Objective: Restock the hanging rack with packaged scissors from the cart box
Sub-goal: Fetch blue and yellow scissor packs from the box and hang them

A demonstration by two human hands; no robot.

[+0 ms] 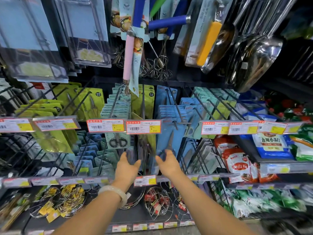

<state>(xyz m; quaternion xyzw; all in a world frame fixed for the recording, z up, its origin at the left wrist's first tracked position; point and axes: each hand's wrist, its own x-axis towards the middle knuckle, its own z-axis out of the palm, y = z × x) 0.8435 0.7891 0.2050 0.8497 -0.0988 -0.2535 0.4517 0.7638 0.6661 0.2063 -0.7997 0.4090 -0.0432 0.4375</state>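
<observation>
Yellow price tags [154, 128] "4.50", "9.50"; both hands' grip unclear at blue scissors pack [169, 133].

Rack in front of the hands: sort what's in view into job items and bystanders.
Job items:
- blue scissors pack on its peg, right hand touching its lower edge
- dark pack between both hands
- left hand, open
- black-handled scissors pack

Bystanders:
- whisks
- steel scoops
- red food bags
- wire strainers
</observation>
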